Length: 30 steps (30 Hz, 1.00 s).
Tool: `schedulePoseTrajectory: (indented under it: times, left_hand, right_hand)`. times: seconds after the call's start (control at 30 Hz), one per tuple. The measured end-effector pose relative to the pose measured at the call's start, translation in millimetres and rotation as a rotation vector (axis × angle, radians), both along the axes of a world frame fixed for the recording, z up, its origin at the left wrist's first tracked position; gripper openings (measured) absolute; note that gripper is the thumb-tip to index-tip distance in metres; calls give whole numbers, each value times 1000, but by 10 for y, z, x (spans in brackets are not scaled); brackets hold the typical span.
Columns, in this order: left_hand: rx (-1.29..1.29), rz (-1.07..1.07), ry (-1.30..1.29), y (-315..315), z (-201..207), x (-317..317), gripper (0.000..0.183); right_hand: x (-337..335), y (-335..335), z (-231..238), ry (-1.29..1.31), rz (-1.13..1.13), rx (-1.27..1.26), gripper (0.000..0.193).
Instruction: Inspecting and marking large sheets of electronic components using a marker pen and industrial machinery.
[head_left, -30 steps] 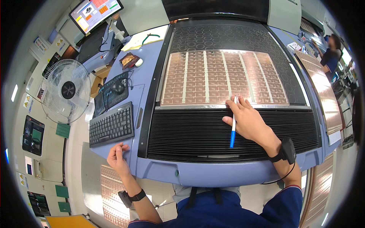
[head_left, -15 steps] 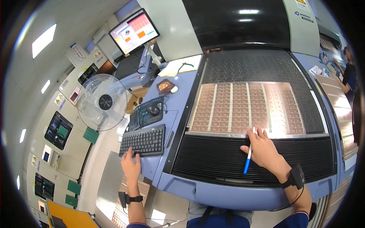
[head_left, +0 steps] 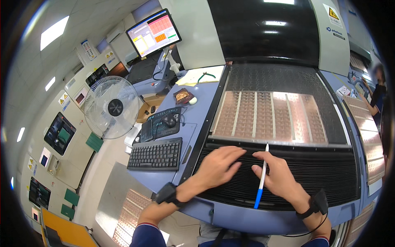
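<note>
A copper-coloured circuit board panel [head_left: 263, 117] with pale strips lies flat on the dark machine bed, its near edge along a metal bar. In front of it is a black ribbed bellows cover [head_left: 325, 173]. My left hand [head_left: 218, 166] hovers over the left part of this cover, fingers extended and thumb apart, with nothing in it. To its right, my right hand [head_left: 277, 175] holds a white marker pen [head_left: 262, 175] with a blue end between thumb and fingers. The blue end points toward me. Both hands are nearer to me than the panel.
At left are a black keyboard [head_left: 154, 154], a mouse [head_left: 169, 120], a small brown packet [head_left: 184, 96] and green-handled pliers [head_left: 205, 76]. A monitor [head_left: 153, 33] stands beyond, a fan [head_left: 115, 108] farther left. Another person [head_left: 376, 94] stands at far right beside more panels.
My left hand has left the keyboard and moved right, over the bellows cover. My right hand has drawn back from the panel's near edge, keeping the marker pen.
</note>
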<state>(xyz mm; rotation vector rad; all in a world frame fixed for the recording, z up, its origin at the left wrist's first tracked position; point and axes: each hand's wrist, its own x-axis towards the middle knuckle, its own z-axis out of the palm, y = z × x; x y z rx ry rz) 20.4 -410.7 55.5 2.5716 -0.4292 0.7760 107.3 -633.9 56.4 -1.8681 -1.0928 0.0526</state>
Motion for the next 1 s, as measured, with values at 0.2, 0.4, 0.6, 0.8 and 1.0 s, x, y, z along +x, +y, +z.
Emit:
schedulePoseTrajectory:
  times: [0.2,0.4,0.6,0.8,1.0]
  left_hand:
    - [-176,-224,0,-141,-535,245,36]
    - [-342,-187,98,-198,-508,89,33]
    - [-349,-266,87,-132,-565,59,27]
    - [-304,-273,59,-163,-503,95,30]
    - [-260,-258,99,-160,-560,139,28]
  right_hand:
    - [-119,-54,-476,-152,-58,122,30]
    - [-224,-83,-361,-103,-21,229,28]
    - [-242,-29,-359,-132,-6,272,44]
    - [-207,-29,-392,-133,-6,283,42]
    - [-174,-60,-429,136,18,284,41]
